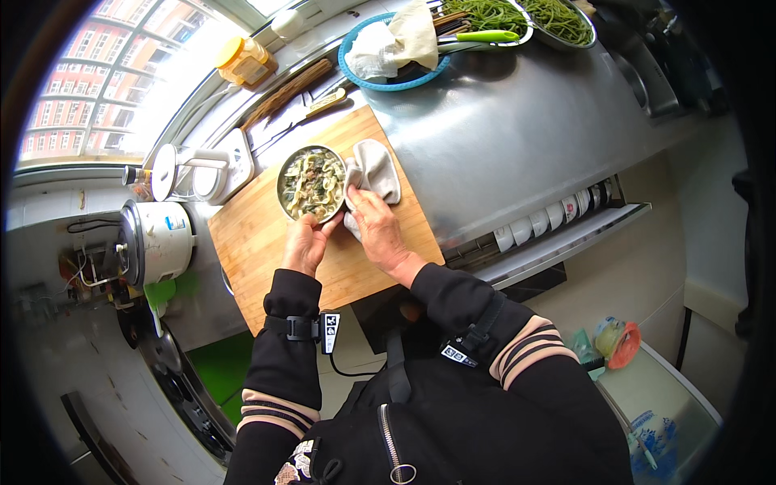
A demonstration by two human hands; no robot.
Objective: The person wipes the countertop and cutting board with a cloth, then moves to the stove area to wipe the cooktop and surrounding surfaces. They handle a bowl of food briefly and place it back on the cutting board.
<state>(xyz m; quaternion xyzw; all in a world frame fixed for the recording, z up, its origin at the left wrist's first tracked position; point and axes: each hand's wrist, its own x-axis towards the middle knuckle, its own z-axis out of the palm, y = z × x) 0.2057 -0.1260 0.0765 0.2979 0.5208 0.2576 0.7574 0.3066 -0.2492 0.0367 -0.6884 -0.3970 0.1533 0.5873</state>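
A round metal-rimmed bowl (pixel 312 185) filled with noodles, or similar food, and dark greens is over the wooden cutting board (pixel 254 254). My left hand (pixel 306 242) grips its near side, thumb at the rim. In my right hand (pixel 379 227) is a light grey cloth (pixel 376 167), pressed against the bowl's right side; part of the cloth spreads onto the board. The fingers of both hands come close together at the bowl's near right edge. Whether the bowl's base touches the board is hidden.
Left of the board stand a white electric cooker (pixel 160 236) and a white-lidded appliance (pixel 209 173). Behind lie a knife (pixel 321 103) and a twig brush (pixel 291 91). A blue basket (pixel 394 85) sits on the steel counter (pixel 515 121). Below, an open drawer (pixel 570 236) holds several bowls.
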